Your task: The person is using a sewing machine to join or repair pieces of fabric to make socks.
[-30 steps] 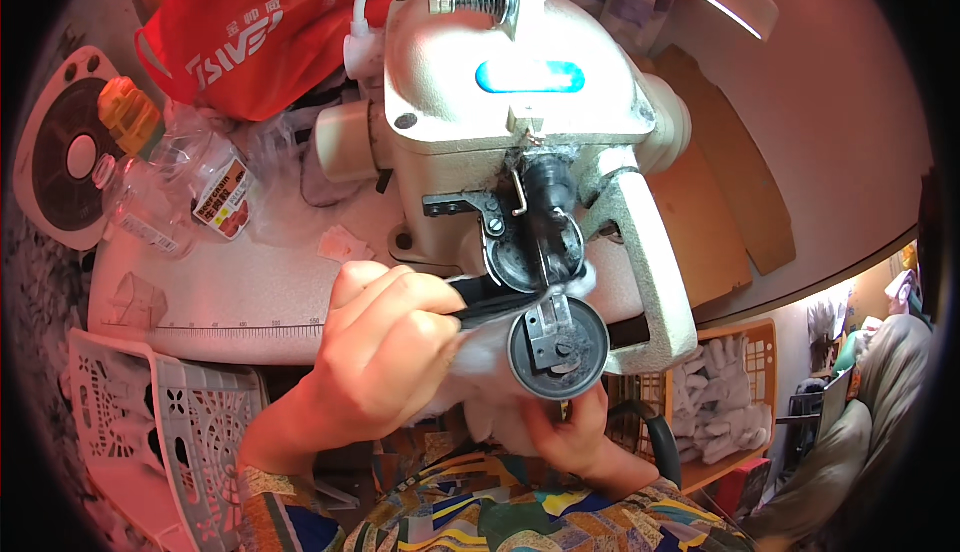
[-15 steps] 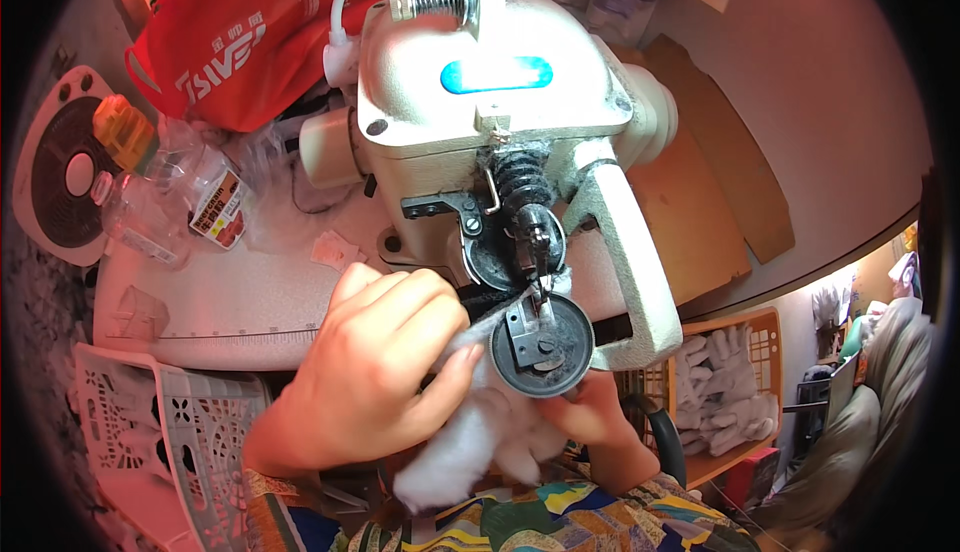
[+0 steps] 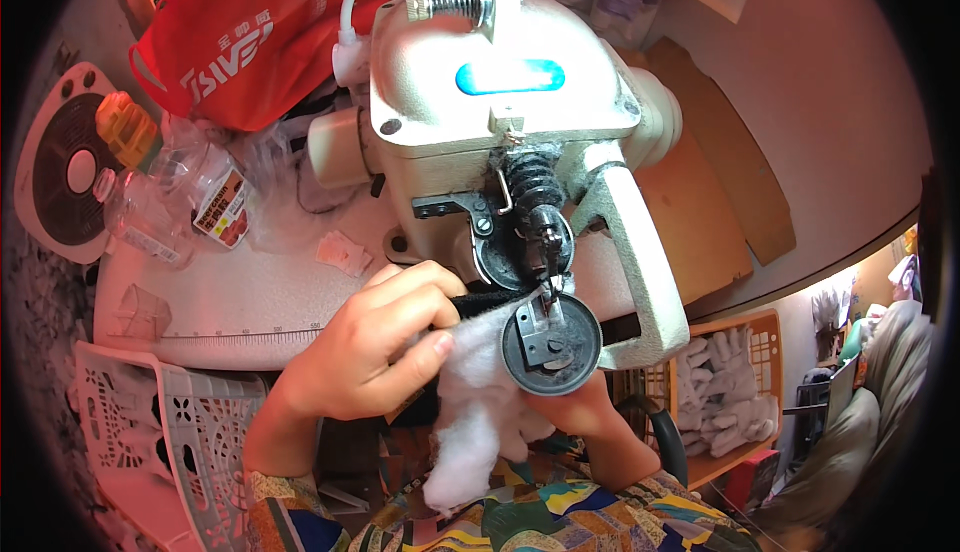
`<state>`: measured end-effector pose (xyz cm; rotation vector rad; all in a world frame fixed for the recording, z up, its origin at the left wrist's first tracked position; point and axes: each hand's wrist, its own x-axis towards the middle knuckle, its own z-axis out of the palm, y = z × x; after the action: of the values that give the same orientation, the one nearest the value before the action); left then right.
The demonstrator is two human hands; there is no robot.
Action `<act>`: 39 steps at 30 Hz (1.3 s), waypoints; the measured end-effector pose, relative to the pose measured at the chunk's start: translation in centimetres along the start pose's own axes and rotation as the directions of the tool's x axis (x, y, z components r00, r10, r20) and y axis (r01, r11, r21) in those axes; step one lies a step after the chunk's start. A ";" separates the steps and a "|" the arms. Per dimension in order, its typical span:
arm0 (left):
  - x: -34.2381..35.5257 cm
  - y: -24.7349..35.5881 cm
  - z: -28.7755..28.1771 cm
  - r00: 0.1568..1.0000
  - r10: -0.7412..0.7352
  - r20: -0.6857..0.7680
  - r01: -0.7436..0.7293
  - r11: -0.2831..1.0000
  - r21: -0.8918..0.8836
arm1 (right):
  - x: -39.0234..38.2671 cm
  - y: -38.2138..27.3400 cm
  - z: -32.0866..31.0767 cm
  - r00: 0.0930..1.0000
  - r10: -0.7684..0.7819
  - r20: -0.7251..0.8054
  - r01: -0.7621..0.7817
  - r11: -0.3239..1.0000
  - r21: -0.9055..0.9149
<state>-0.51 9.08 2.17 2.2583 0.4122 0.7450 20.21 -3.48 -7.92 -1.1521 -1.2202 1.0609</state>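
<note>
Evidently left hand [image 3: 375,344] pinches edge of white fleece [image 3: 468,417], apparently for alignment between sewing-machine discs [image 3: 574,342]; right hand [image 3: 577,408] half-hidden, can't tell grip

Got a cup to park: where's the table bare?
The table right of the cardboard; a smaller patch between clear bottle, paper scrap and ruler marks. Crowded: around the red bag, and before the machine, with left hand and white cloth.
</note>
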 end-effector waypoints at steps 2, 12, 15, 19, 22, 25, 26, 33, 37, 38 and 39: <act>-0.4 -0.1 0.2 0.996 0.060 -0.060 -0.059 0.998 0.019 | -0.5 0.4 0.0 0.999 -0.053 0.004 0.054 0.994 -0.096; -0.9 -0.9 1.7 0.879 0.434 -0.197 -0.245 0.766 0.595 | -0.1 -0.3 0.6 0.993 0.055 -0.108 -0.062 0.996 -0.069; -1.0 -0.7 1.7 0.867 0.473 -0.159 -0.259 0.699 0.667 | -0.1 -0.1 0.7 0.988 -0.041 -0.152 0.024 0.994 -0.111; -0.4 -0.3 1.9 0.856 0.503 -0.119 -0.285 0.652 0.703 | -0.2 -0.1 0.2 0.963 -0.141 -0.229 0.077 0.960 -0.268; 0.4 0.5 2.4 0.857 0.496 -0.142 -0.264 0.659 0.704 | 0.4 -1.6 0.0 0.915 -0.322 -0.244 0.231 0.913 -0.337; 0.9 0.8 2.9 0.867 0.478 -0.140 -0.248 0.658 0.711 | -0.6 -2.3 0.2 0.917 -0.281 -0.284 0.240 0.956 -0.171; 1.0 1.1 2.9 0.883 0.451 -0.132 -0.243 0.678 0.693 | -1.0 -3.0 0.9 0.930 -0.215 -0.297 0.228 0.973 0.011; 0.6 4.2 0.8 0.997 -0.060 -0.048 0.075 0.877 0.475 | -1.9 -3.3 4.4 0.998 0.032 -0.045 -0.027 0.995 0.098; 0.5 2.3 -0.8 0.999 0.025 0.039 -0.030 0.991 0.132 | -1.6 -2.2 3.6 0.995 0.096 -0.028 -0.096 0.995 0.001; 0.0 1.7 -0.8 1.000 0.027 0.008 -0.028 0.998 0.052 | -1.6 -2.1 3.6 0.997 0.066 -0.044 -0.066 0.998 0.013; -0.5 1.3 -0.6 0.999 0.029 -0.023 -0.029 0.999 -0.028 | -1.5 -2.0 3.7 0.997 0.038 -0.061 -0.036 0.999 0.025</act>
<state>-1.16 8.30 3.26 2.2351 0.3780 0.7875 16.43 -5.00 -6.12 -1.1849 -1.1393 1.0569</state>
